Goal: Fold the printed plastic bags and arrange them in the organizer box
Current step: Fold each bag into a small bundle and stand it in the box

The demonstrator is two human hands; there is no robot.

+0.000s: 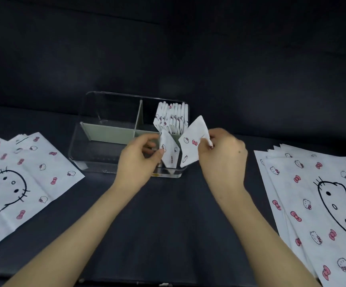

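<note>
- My left hand (139, 160) pinches a folded bag (170, 152), its tip inside the box's (85, 160) front compartment.
- My right hand (223, 158) pinches a second bag (191, 141) just beside it.
- A row of folded bags (172, 118) stands in the back right compartment.
- Flat bags lie to the left (23, 172) and right (312, 193).

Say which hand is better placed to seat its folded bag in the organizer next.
Left, probably. The left hand pinches the upright folded bag, already low in the near compartment of the organizer box; the right hand holds the tilted folded bag above the rim.
</note>
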